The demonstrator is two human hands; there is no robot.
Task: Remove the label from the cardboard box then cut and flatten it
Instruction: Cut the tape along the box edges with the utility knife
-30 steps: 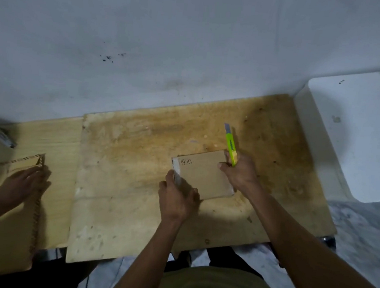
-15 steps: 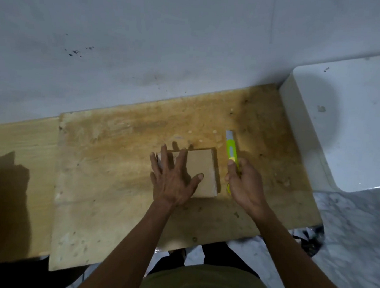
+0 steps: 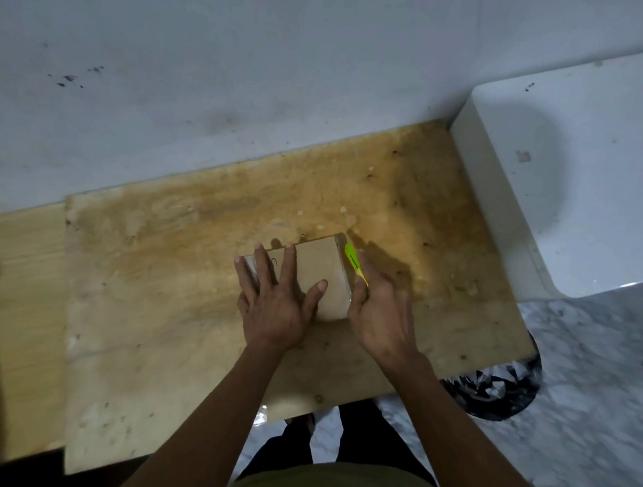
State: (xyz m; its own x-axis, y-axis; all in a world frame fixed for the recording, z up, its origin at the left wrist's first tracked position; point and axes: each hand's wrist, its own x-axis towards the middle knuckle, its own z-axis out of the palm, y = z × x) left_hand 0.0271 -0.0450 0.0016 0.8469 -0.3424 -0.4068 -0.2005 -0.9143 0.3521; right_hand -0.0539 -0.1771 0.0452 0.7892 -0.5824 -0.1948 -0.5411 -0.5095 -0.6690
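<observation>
Near the middle of the frame a small cardboard box (image 3: 317, 277) lies on a stained wooden table (image 3: 181, 271). The left hand (image 3: 276, 297) rests flat on top of the box, fingers spread, covering its left half. The right hand (image 3: 381, 316) is wrapped around a yellow-green cutter (image 3: 353, 262), held against the box's right edge. A white cabinet (image 3: 583, 174) butts against the table at the upper right. A dark bag (image 3: 492, 388) sits on the marble floor (image 3: 587, 395) beneath the table's right corner.

Dim, soft light — edges bowed (wide-angle), shadows smudgy.
</observation>
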